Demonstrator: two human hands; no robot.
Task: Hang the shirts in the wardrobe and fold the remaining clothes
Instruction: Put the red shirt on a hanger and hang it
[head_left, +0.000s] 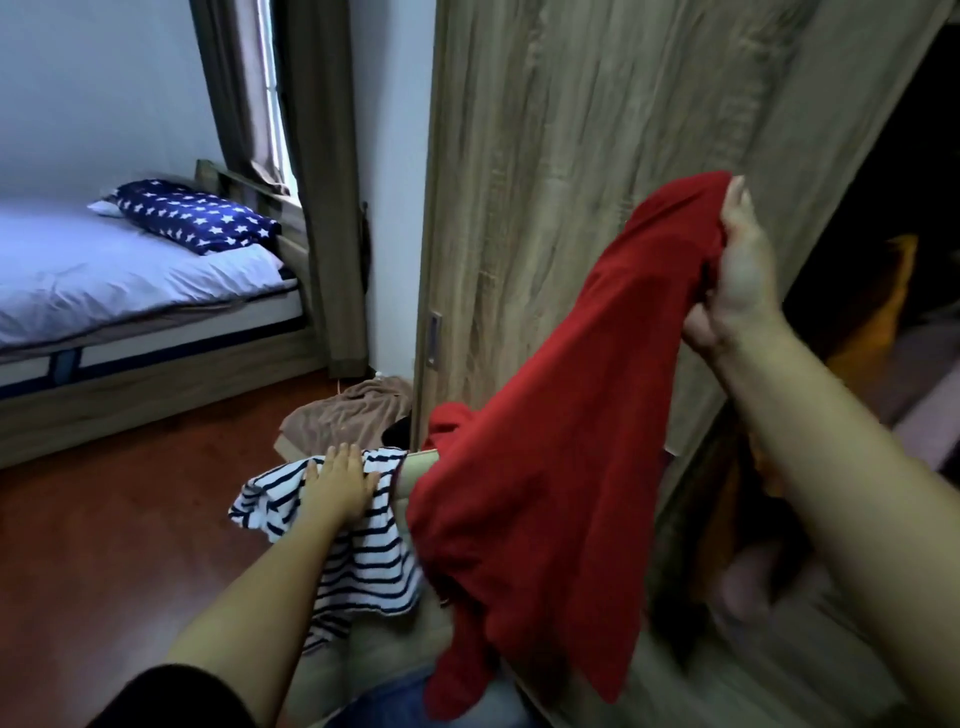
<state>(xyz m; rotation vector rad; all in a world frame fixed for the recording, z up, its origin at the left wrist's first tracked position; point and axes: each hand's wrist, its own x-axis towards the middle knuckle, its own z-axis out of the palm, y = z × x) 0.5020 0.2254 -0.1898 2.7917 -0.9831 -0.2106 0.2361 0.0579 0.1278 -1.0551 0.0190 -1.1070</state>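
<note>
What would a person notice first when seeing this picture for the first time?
The red garment dominates the centre, gripped by its top edge in the right hand in front of the wooden wardrobe door. Below it, the left hand lies flat on a navy-and-white striped shirt. At the far left, a star-patterned pillow rests on the bed.

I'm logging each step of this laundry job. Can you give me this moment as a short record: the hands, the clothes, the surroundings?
right hand: raised, grips the red garment by its top, in front of the wardrobe door
red garment: hangs unfolded, not yet hung
left hand: fingers straight, rests on the striped garment
striped garment: draped low, left of the red one
brown cloth: bunched behind it, near the door's foot
bed: far left, star-print pillow on it
</note>
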